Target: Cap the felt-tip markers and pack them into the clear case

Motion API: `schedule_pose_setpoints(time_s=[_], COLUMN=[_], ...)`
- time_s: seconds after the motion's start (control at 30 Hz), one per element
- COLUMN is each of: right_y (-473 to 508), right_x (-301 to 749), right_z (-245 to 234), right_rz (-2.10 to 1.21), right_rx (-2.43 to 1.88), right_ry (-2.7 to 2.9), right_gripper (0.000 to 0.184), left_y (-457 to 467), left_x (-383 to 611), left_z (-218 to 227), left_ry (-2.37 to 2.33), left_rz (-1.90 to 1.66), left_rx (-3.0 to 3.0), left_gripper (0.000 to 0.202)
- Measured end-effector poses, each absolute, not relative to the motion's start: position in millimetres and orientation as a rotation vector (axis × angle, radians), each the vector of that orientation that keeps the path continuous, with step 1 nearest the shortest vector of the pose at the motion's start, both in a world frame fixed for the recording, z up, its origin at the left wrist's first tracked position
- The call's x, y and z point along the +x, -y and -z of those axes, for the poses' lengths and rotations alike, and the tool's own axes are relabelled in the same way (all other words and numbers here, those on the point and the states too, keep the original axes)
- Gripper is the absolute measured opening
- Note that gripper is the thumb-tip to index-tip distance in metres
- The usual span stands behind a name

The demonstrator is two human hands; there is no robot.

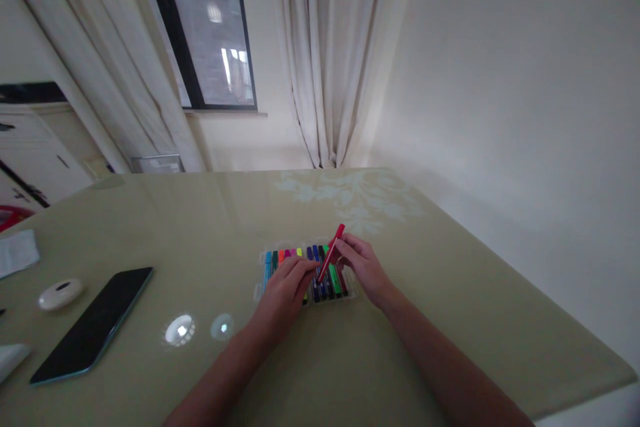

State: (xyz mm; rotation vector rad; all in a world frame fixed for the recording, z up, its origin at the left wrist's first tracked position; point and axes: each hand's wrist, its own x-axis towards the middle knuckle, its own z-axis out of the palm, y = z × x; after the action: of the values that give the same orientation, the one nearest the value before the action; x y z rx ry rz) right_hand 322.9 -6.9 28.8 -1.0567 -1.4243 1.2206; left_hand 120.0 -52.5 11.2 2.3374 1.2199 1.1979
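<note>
A red felt-tip marker (331, 253) is tilted over the right half of a clear plastic case (353, 288), its upper end leaning away to the right. My right hand (363, 267) grips it between thumb and fingers. My left hand (286, 290) lies over the middle of the case, fingers stretched toward the marker's lower part; whether they touch it I cannot tell, and the thumb is hidden. Several coloured markers lie side by side in the case, among them a light blue marker (267, 267) at the left and a green marker (335, 280) at the right.
On the left of the glossy table (210, 213) lie a black-screened tablet (95, 323), a white rounded object (61, 295) and a pale cloth or paper (18, 253). A wall (525, 147) runs along the right edge; curtains (325, 53) hang behind.
</note>
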Motion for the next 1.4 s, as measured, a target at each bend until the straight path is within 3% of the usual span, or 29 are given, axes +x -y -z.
schedule_pose_setpoints(time_s=[0.17, 0.33, 0.4, 0.63, 0.97, 1.4], right_y=[-6, -16, -17, -13, -14, -12], right_x=[346, 369, 371, 366, 365, 365], right_z=[-31, -27, -23, -20, -14, -18], right_rz=[-1.191, -1.141, -1.080, -0.804, -0.726, -0.679], right_rx=[-1.166, -1.388, -1.444, -1.473, -1.514, -1.496], right_ry=[1.388, 1.607, 1.685, 1.902, 1.930, 2.005], right_gripper=[0.041, 0.032, 0.030, 0.023, 0.004, 0.007], left_y=[52, 56, 56, 54, 55, 55], left_x=[116, 116, 115, 114, 115, 115], left_z=[-9, -5, -1, 4, 2, 5], left_ry=[-1.180, -1.206, -1.239, -1.240, -1.238, -1.242], left_rz=[-0.905, -0.605, -0.555, -0.592, -0.594, -0.609], left_rx=[2.606, 2.744, 2.741, 2.713, 2.703, 2.699], left_gripper=[0.031, 0.057, 0.058, 0.052, 0.052, 0.053])
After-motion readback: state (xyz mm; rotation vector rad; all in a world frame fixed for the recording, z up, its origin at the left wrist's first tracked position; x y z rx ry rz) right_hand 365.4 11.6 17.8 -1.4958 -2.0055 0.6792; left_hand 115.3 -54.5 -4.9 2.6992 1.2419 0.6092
